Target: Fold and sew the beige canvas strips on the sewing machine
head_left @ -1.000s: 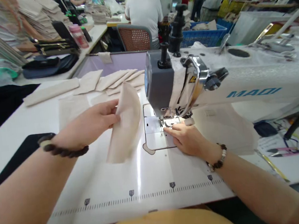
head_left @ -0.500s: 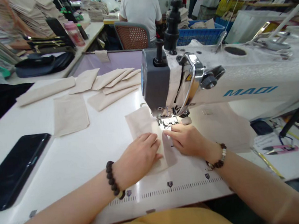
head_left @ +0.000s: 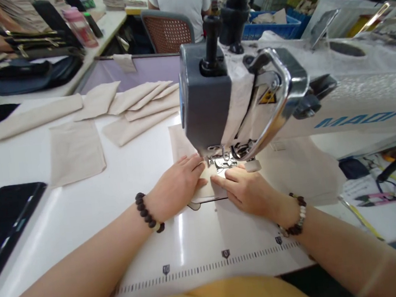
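Observation:
A beige fabric piece [head_left: 180, 143] lies flat under the head of the white sewing machine [head_left: 249, 101], running back past the presser foot [head_left: 224, 163]. My left hand [head_left: 175, 188] rests flat on the piece, fingers stretched toward the foot. My right hand [head_left: 245, 188] lies just right of it, fingers flat and pointing at the foot, pressing the fabric's near edge. Both wrists wear dark bead bracelets.
More beige pieces [head_left: 138, 108] fan out at the back of the table, with one flat piece [head_left: 75, 152] to the left. A black phone [head_left: 5, 223] lies at the left edge. Pink snips [head_left: 378, 198] sit at the right. A seated person [head_left: 178, 1] works behind.
My left hand brought the held-up fabric piece down onto the table, then both hands slid it forward under the presser foot. The camera moved closer to the machine.

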`<state>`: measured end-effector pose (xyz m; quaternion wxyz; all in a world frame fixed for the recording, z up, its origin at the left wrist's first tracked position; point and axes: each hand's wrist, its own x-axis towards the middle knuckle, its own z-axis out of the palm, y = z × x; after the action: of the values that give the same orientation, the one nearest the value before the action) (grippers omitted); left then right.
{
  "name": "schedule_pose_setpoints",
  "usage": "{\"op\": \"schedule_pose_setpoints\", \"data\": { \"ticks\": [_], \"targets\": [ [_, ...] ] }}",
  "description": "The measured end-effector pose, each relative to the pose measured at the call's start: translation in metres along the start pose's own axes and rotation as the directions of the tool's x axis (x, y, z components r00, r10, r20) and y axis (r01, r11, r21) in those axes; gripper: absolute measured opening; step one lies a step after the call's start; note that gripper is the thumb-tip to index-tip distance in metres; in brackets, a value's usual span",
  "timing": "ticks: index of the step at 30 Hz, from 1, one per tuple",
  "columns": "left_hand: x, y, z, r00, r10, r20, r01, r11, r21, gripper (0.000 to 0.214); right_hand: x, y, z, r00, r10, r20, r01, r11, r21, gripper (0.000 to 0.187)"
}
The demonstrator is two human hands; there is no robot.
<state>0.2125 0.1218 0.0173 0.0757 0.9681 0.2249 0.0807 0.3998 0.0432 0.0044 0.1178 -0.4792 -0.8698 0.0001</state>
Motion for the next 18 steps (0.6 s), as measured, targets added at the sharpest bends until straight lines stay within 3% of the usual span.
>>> {"op": "schedule_pose_setpoints", "data": {
  "ticks": [7,18],
  "targets": [
    [0.0017,-0.0034,-0.0007,1.0,0.01,-0.026,-0.01,1.0,-0.003,0.005,0.0018,-0.0006,0.0021,1.0,0.005,0.023,-0.005,1.0,0.019,0.031],
    [0.0026,-0.005,0.0007,1.0,0.012,-0.01,-0.012,1.0,0.008,0.012,0.0018,-0.0014,0.0037,1.0,0.011,0.001,-0.011,1.0,-0.021,0.032]
  ]
}}
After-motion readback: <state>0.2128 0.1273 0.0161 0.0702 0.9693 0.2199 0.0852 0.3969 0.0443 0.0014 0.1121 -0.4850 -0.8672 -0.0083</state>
